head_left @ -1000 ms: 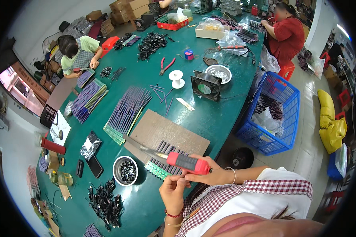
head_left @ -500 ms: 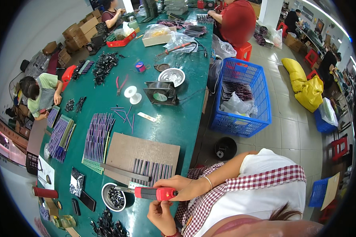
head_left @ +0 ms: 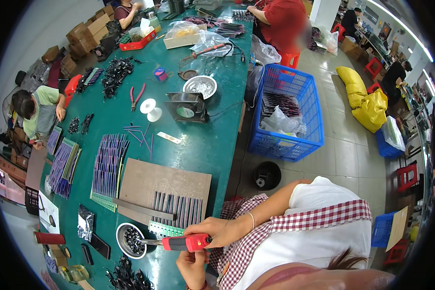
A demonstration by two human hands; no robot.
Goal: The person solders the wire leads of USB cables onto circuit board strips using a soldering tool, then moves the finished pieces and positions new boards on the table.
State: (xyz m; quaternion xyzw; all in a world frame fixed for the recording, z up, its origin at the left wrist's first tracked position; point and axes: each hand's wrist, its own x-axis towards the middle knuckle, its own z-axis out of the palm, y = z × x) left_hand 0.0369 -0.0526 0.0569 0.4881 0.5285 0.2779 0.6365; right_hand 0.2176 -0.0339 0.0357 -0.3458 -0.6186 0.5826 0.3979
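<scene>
My right hand [head_left: 222, 231] is closed around a red-and-black soldering gun [head_left: 186, 242], whose metal shaft points left to a metal bowl [head_left: 120, 245] of small black-and-silver parts [head_left: 135, 240]. Just beneath the gun, my left hand [head_left: 192, 268] is closed with fingertips pinched together; what they hold, if anything, is hidden. A green circuit board strip [head_left: 166, 228] lies just beyond the gun. Dark wires [head_left: 179, 205] stretch from near it across a brown board [head_left: 142, 176], with a flat metal bar [head_left: 147, 210] lying over the board's near part.
Bundles of purple wires [head_left: 108, 162] lie left of the brown board. A black phone [head_left: 100, 246] and dark cable pieces [head_left: 128, 275] are near the bowl. A small fan [head_left: 186, 107] and white spool [head_left: 151, 110] stand farther off. A blue crate [head_left: 287, 113] sits right of the table; co-workers sit around.
The whole view has shifted slightly left. My hands and the soldering gun have drawn a little toward me, and more of the green circuit board strip shows beyond the gun.
</scene>
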